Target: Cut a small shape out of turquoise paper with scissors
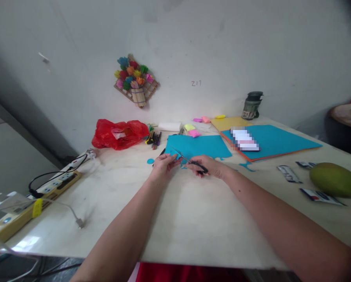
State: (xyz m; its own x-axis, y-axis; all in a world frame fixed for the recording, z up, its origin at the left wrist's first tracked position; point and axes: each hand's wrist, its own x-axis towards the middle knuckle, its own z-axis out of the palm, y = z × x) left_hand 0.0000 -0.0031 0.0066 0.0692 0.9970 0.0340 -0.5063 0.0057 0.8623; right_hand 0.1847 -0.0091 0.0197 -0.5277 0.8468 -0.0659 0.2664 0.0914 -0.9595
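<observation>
My right hand [206,166] is closed round the black handles of a pair of scissors [184,157], whose blades point up and left. My left hand [165,164] pinches a small piece of blue sheet [175,153] at the blades. Just behind both hands lies a larger blue sheet [200,145] with a cut lower edge. Blue scraps [247,167] rest right of my right hand, and a small blue disc [150,161] is left of my left hand.
A red plastic bag [119,134] and markers [157,140] lie at the back left. A power strip [56,186] runs along the left edge. On the right are stacked coloured sheets [281,140], a phone [244,139], a bottle [251,105], tubes [289,174] and a green fruit [335,180].
</observation>
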